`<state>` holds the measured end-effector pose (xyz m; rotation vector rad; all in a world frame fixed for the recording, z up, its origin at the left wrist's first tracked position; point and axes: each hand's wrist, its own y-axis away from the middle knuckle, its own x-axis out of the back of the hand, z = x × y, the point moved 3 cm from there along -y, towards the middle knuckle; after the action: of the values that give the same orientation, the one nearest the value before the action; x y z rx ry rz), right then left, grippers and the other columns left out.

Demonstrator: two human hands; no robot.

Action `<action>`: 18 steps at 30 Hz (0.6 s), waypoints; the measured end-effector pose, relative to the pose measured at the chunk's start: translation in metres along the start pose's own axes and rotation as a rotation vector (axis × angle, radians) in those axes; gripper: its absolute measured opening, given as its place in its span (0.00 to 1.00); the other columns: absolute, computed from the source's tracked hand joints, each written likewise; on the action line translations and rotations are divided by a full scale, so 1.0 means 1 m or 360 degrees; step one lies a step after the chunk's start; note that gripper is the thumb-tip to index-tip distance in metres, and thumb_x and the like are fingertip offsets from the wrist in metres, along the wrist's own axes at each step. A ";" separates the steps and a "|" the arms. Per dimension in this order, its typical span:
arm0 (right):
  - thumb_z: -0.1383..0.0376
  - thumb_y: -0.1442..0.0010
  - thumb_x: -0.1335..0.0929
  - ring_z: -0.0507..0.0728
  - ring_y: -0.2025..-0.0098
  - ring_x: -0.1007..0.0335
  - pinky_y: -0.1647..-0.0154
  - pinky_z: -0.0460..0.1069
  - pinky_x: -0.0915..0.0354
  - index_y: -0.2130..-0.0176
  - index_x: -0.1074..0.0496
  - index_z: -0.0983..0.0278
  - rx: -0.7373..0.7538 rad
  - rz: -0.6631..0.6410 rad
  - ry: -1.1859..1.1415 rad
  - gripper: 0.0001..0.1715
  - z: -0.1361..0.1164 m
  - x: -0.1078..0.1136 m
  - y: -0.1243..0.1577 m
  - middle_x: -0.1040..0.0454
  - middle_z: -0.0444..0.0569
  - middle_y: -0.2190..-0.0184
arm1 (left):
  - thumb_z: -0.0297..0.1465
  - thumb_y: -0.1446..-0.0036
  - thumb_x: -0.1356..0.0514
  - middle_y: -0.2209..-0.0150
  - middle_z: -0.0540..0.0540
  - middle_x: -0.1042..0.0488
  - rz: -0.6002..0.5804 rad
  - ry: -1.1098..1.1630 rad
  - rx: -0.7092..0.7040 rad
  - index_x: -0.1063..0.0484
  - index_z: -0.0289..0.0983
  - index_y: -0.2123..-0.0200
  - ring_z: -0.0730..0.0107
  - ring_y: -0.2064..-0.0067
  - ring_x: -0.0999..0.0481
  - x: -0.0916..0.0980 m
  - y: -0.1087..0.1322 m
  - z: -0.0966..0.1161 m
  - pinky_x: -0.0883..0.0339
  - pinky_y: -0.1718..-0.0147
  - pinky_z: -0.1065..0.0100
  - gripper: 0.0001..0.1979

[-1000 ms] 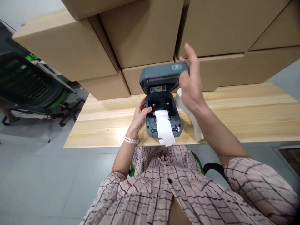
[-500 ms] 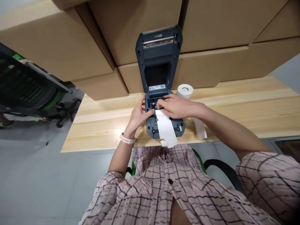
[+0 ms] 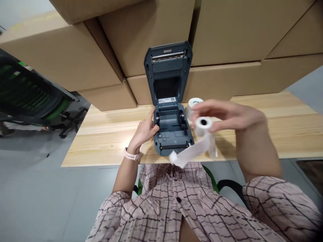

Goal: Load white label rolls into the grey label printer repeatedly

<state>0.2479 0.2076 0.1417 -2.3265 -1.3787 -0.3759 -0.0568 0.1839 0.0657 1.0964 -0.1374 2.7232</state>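
A dark grey label printer (image 3: 174,136) stands on the table with its lid (image 3: 168,72) raised, so its bay and the two roll holders inside show. My left hand (image 3: 145,130) grips the printer's left side wall, the thumb over the rim and the fingers along the outside. To the right of the printer, my right hand (image 3: 227,114) holds a small paper roll (image 3: 204,126) with a dark core, a loose strip trailing down to the left across the printer's front corner. Behind that hand stands a larger white label roll (image 3: 190,109), partly covered by my fingers.
Large cardboard boxes (image 3: 222,33) are stacked along the back of the wooden table (image 3: 108,134). A second paper strip (image 3: 213,148) hangs near the table's front edge. On the left are a dark office chair (image 3: 32,97) and part of another person.
My right hand has lifted the small paper roll out of the printer bay and carried it to the right. My left hand stays at the printer's left side.
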 end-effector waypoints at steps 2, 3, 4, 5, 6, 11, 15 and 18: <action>0.54 0.30 0.24 0.60 0.50 0.18 0.51 0.59 0.23 0.36 0.28 0.45 -0.0040 0.0272 -0.0057 0.27 -0.002 0.015 0.051 0.19 0.49 0.51 | 0.29 0.40 0.43 0.77 0.57 0.34 0.0022 0.0084 0.0027 0.47 0.34 0.21 0.68 0.73 0.34 -0.001 0.001 -0.003 0.42 0.68 0.66 0.44; 0.52 0.31 0.24 0.61 0.51 0.18 0.52 0.59 0.23 0.39 0.25 0.45 -0.0133 0.0434 -0.0027 0.24 0.002 0.021 0.075 0.18 0.51 0.52 | 0.29 0.40 0.43 0.77 0.57 0.35 0.0018 0.0135 0.0039 0.47 0.35 0.21 0.69 0.73 0.35 -0.001 0.001 -0.004 0.43 0.69 0.67 0.44; 0.51 0.34 0.22 0.62 0.50 0.18 0.51 0.60 0.23 0.41 0.24 0.45 -0.0260 0.0613 0.0025 0.24 0.009 0.026 0.095 0.19 0.53 0.52 | 0.29 0.40 0.43 0.77 0.58 0.35 0.0004 0.0183 0.0049 0.47 0.35 0.20 0.70 0.73 0.35 -0.002 0.001 -0.006 0.43 0.70 0.68 0.44; 0.50 0.35 0.22 0.63 0.49 0.18 0.50 0.61 0.23 0.41 0.24 0.46 -0.0406 0.0758 0.0069 0.26 0.018 0.029 0.111 0.19 0.55 0.51 | 0.29 0.40 0.43 0.77 0.58 0.35 -0.0014 0.0226 0.0055 0.47 0.36 0.20 0.71 0.74 0.37 -0.003 0.001 -0.008 0.44 0.70 0.68 0.45; 0.50 0.37 0.21 0.64 0.47 0.18 0.48 0.61 0.24 0.39 0.24 0.46 -0.0562 0.0872 0.0104 0.29 0.030 0.030 0.123 0.19 0.56 0.49 | 0.29 0.40 0.42 0.77 0.59 0.36 -0.0034 0.0265 0.0059 0.48 0.36 0.20 0.72 0.74 0.37 -0.003 0.000 -0.010 0.44 0.71 0.69 0.45; 0.53 0.38 0.22 0.67 0.41 0.21 0.42 0.59 0.25 0.32 0.29 0.52 -0.1015 0.1005 0.0113 0.38 0.097 0.017 0.123 0.20 0.60 0.43 | 0.30 0.41 0.40 0.77 0.59 0.37 -0.0079 0.0438 0.0096 0.49 0.36 0.19 0.74 0.76 0.38 -0.002 -0.001 -0.015 0.42 0.75 0.71 0.47; 0.48 0.40 0.23 0.70 0.37 0.22 0.41 0.64 0.21 0.28 0.33 0.51 -0.1025 0.0968 -0.0026 0.47 0.120 0.014 0.123 0.21 0.60 0.37 | 0.29 0.41 0.40 0.77 0.59 0.37 -0.0055 0.0481 0.0133 0.49 0.36 0.19 0.75 0.77 0.37 -0.003 0.000 -0.014 0.38 0.75 0.72 0.47; 0.50 0.42 0.20 0.71 0.29 0.28 0.32 0.65 0.27 0.26 0.35 0.48 -0.0991 0.0802 0.0040 0.51 0.108 0.033 0.128 0.27 0.59 0.29 | 0.28 0.40 0.40 0.76 0.59 0.35 -0.0086 0.0449 0.0109 0.50 0.38 0.19 0.76 0.77 0.35 -0.002 0.000 -0.013 0.37 0.75 0.73 0.47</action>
<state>0.3787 0.2294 0.0342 -3.0327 -0.6620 -0.7479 -0.0638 0.1858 0.0552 0.7085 0.0277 2.8157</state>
